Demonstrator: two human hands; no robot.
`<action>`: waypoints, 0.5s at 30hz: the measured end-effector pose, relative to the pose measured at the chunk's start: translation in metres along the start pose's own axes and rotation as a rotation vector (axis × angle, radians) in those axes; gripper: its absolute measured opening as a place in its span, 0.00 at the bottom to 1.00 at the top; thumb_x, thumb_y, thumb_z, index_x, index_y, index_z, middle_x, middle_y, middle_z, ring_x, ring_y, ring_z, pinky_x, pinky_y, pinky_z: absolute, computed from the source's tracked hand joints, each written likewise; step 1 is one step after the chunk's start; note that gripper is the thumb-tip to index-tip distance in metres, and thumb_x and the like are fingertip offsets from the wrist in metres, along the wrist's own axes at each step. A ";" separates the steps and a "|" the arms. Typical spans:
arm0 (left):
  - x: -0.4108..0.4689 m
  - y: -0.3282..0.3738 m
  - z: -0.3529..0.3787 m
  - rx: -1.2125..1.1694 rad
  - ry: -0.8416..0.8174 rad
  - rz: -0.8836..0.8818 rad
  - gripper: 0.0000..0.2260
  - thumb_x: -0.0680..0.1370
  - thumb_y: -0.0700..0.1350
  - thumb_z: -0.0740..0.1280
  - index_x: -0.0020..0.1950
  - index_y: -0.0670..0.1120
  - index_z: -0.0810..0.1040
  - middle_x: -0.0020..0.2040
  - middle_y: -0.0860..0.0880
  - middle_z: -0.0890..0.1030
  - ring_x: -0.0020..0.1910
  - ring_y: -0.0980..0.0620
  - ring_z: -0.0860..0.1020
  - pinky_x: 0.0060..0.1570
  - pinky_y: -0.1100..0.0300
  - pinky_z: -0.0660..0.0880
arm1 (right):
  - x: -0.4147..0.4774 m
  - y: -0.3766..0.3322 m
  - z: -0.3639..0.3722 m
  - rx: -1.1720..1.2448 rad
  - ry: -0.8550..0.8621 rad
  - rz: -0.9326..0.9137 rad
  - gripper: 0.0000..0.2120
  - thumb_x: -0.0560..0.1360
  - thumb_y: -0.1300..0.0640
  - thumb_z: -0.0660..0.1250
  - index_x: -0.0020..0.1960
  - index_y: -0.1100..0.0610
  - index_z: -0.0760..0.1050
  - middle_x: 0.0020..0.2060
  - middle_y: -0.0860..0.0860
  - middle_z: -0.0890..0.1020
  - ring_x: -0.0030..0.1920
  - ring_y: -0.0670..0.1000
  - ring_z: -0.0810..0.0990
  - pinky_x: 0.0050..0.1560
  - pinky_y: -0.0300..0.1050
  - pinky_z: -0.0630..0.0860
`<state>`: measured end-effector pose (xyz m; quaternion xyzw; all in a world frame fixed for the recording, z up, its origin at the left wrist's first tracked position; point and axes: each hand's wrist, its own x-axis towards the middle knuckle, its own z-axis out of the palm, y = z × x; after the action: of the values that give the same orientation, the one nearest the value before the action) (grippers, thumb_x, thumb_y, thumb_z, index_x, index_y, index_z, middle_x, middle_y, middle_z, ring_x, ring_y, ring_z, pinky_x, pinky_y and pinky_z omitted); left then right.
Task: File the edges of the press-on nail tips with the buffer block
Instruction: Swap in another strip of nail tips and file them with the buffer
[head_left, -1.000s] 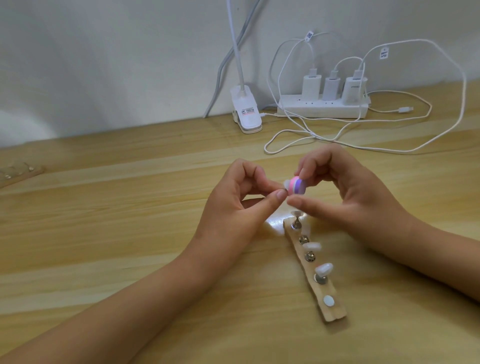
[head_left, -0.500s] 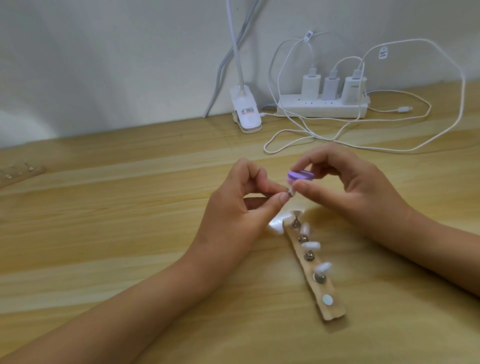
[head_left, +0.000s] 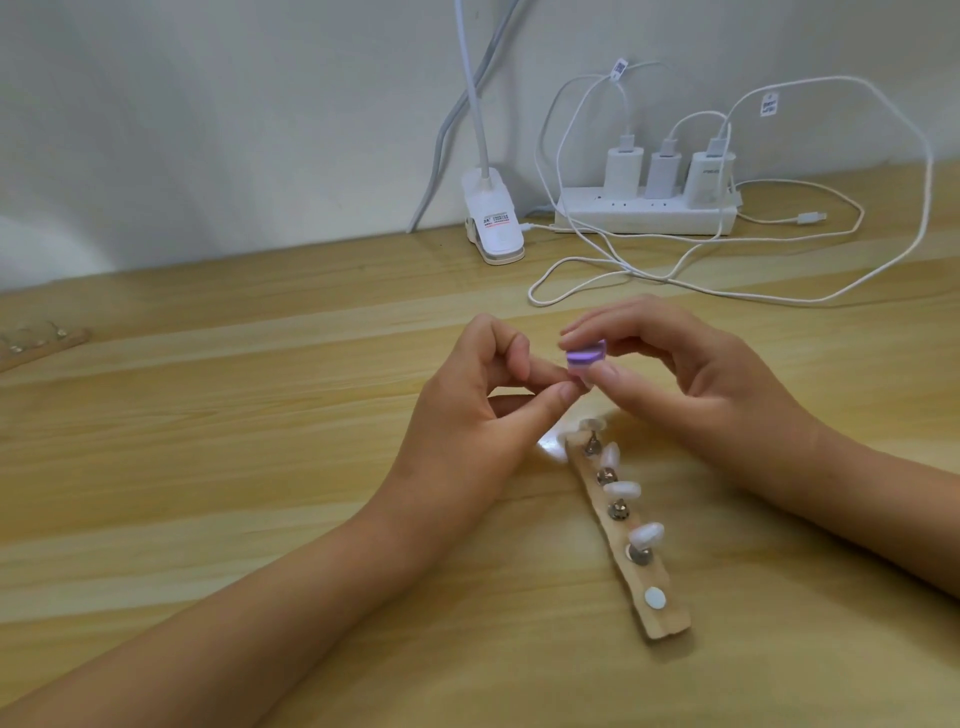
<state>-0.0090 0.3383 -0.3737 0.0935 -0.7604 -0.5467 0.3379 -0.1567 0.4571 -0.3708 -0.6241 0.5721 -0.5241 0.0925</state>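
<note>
My right hand (head_left: 691, 384) pinches a small purple buffer block (head_left: 742, 355) between thumb and fingers, held flat above the table. My left hand (head_left: 483, 410) pinches a nail tip (head_left: 581, 385) between thumb and forefinger, pressed against the block's underside; the tip is mostly hidden by my fingers. Below the hands lies a wooden holder strip (head_left: 660, 613) with several white nail tips on metal pegs, such as one nail tip (head_left: 622, 489) in the middle of the row.
A white power strip (head_left: 644, 215) with three chargers and looping white cables (head_left: 779, 291) lies at the back right. A white lamp clip (head_left: 493, 223) grips the table's far edge. Another wooden holder strip (head_left: 36, 340) sits at the far left.
The buffer block has turned from edge-on with pink showing to lying flat with purple on top. Both hands stay together above the holder strip, shifting only slightly.
</note>
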 end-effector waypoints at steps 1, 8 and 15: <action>0.000 0.000 0.000 -0.010 -0.001 -0.004 0.16 0.75 0.36 0.72 0.42 0.49 0.65 0.43 0.48 0.85 0.49 0.51 0.83 0.45 0.62 0.78 | 0.000 -0.001 0.000 0.002 0.013 0.000 0.08 0.76 0.59 0.69 0.55 0.58 0.79 0.54 0.53 0.80 0.60 0.52 0.78 0.63 0.54 0.73; 0.001 0.000 -0.002 -0.045 0.009 -0.046 0.16 0.75 0.37 0.72 0.42 0.48 0.65 0.44 0.48 0.86 0.50 0.52 0.83 0.45 0.62 0.78 | -0.001 0.000 0.000 -0.015 0.046 -0.039 0.09 0.75 0.63 0.70 0.55 0.58 0.77 0.54 0.55 0.79 0.60 0.55 0.78 0.62 0.56 0.74; 0.000 0.000 -0.001 -0.052 -0.001 -0.044 0.16 0.75 0.37 0.72 0.42 0.49 0.65 0.44 0.48 0.85 0.49 0.52 0.83 0.44 0.64 0.78 | 0.000 0.001 -0.002 -0.050 0.040 -0.033 0.07 0.76 0.63 0.70 0.54 0.59 0.77 0.52 0.54 0.80 0.57 0.54 0.79 0.61 0.54 0.74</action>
<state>-0.0080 0.3374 -0.3735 0.1012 -0.7440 -0.5734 0.3278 -0.1589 0.4583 -0.3704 -0.6249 0.5763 -0.5236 0.0568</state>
